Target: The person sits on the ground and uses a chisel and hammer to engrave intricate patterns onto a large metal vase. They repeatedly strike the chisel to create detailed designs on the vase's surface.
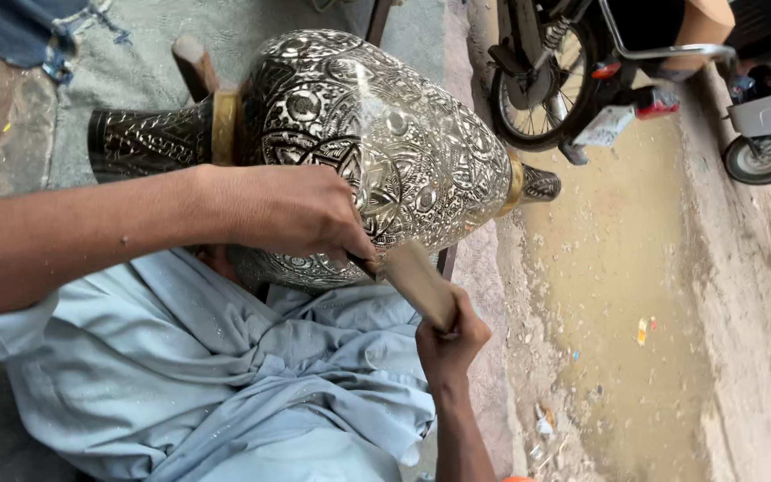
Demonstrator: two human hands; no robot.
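Observation:
A large engraved metal vase [385, 134], dark with silvery floral patterns and brass bands, lies on its side across my lap. My left hand [292, 212] rests on the vase's belly and pinches a small chisel [366, 264] against the surface. My right hand [451, 344] grips a wooden mallet [419, 278], whose head meets the chisel's end. The vase's dark neck [149, 138] points left, its foot right.
Light blue cloth [225, 375] covers my lap. A wooden support [194, 64] sticks up behind the vase. A muddy puddle [613, 268] lies to the right. A motorcycle wheel [542, 89] and a scooter wheel [765, 159] stand at the top right.

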